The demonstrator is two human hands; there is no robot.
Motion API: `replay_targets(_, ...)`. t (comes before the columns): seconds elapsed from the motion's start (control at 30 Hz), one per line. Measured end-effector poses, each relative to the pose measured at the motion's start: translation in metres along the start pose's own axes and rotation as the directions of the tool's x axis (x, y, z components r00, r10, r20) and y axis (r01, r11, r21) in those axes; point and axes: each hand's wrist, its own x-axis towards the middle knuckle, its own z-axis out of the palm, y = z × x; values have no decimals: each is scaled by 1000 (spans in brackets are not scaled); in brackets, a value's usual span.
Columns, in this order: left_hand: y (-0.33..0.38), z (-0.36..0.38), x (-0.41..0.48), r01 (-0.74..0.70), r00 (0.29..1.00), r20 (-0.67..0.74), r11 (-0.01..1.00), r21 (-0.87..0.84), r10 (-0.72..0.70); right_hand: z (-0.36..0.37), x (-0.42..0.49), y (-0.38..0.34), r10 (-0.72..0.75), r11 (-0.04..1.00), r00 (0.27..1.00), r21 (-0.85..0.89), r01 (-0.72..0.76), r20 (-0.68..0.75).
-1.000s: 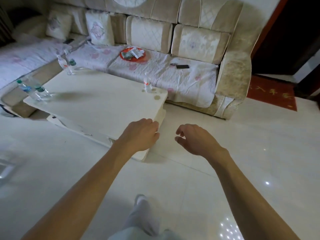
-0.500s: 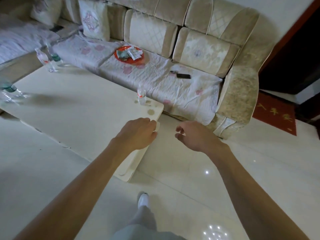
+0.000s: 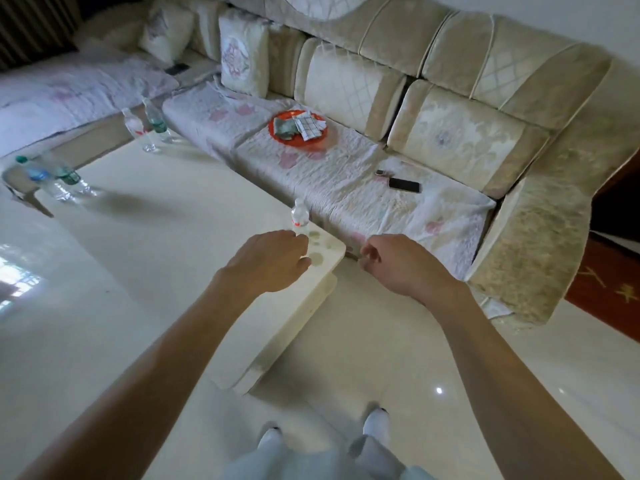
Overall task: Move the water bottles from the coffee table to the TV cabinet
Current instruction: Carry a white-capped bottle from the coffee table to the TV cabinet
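Note:
The white coffee table (image 3: 166,258) fills the left middle of the view. A small clear water bottle with a red label (image 3: 300,218) stands upright near its right corner. My left hand (image 3: 268,263) hovers just in front of that bottle with loosely curled fingers and holds nothing. My right hand (image 3: 398,266) hangs past the table's corner, also loosely curled around nothing. Two more bottles (image 3: 145,128) stand at the table's far edge, and two (image 3: 55,178) at its left end. No TV cabinet is in view.
A beige corner sofa (image 3: 450,109) runs behind the table and carries a red plate with packets (image 3: 298,131) and a black phone (image 3: 403,184). There is glossy white floor (image 3: 398,368) to the right of the table, and a red mat (image 3: 613,282) at the far right.
I have come closer to the table's right corner. Both hands have moved forward, and the left one now sits right by the red-labelled bottle.

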Motion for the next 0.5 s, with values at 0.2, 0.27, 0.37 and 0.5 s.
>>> replay_targets(0.2,32,-11,37,169,986,8,985,-39,-169,-41,54,46,-186,981,981,-43,189,57)
replay_targets(0.27,41,-13,47,211,976,-27,975,-75,-214,-51,72,59,-228,972,971,-44,231,72)
replay_targets(0.37,53,-11,58,268,959,-47,951,-155,-278,-51,95,72,-265,962,959,-43,270,102)
replay_targets(0.5,46,-1,80,340,938,-20,927,-158,-347,-37,131,75,-303,947,932,-51,319,198)
